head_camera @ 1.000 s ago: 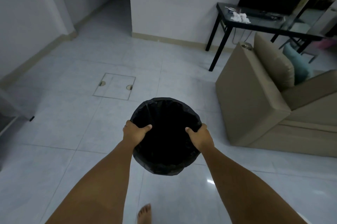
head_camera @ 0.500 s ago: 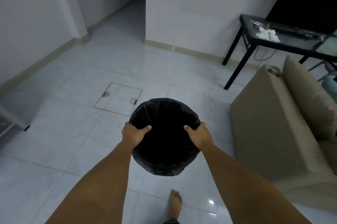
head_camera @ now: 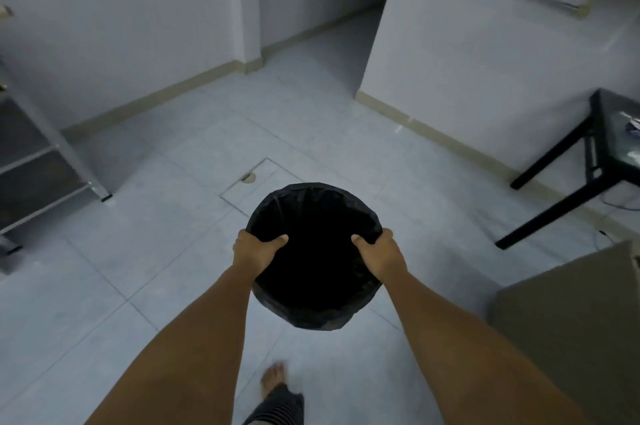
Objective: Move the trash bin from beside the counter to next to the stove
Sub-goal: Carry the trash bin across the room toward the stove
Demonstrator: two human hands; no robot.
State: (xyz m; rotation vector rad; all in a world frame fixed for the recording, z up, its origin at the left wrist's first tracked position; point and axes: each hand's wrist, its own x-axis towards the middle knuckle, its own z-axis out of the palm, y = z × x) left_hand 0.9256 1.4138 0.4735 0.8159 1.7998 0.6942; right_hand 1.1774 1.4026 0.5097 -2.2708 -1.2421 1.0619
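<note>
A round trash bin (head_camera: 313,216) lined with a black bag hangs in the air in front of me, above the tiled floor. My left hand (head_camera: 255,253) grips the bin's left rim, thumb inside the bag. My right hand (head_camera: 379,253) grips the right rim the same way. The inside of the bin is too dark to see. No stove is in view.
A metal shelf rack (head_camera: 41,161) stands at the left. A floor hatch (head_camera: 258,184) lies just beyond the bin. A black table (head_camera: 595,161) stands at the right, a beige sofa corner (head_camera: 568,320) at lower right. A passage (head_camera: 332,43) opens ahead between white walls. My bare foot (head_camera: 273,379) is below.
I have walked and turned left with the bin held in both hands. The sofa and table slid to the right edge, and the shelf rack and passage came into view.
</note>
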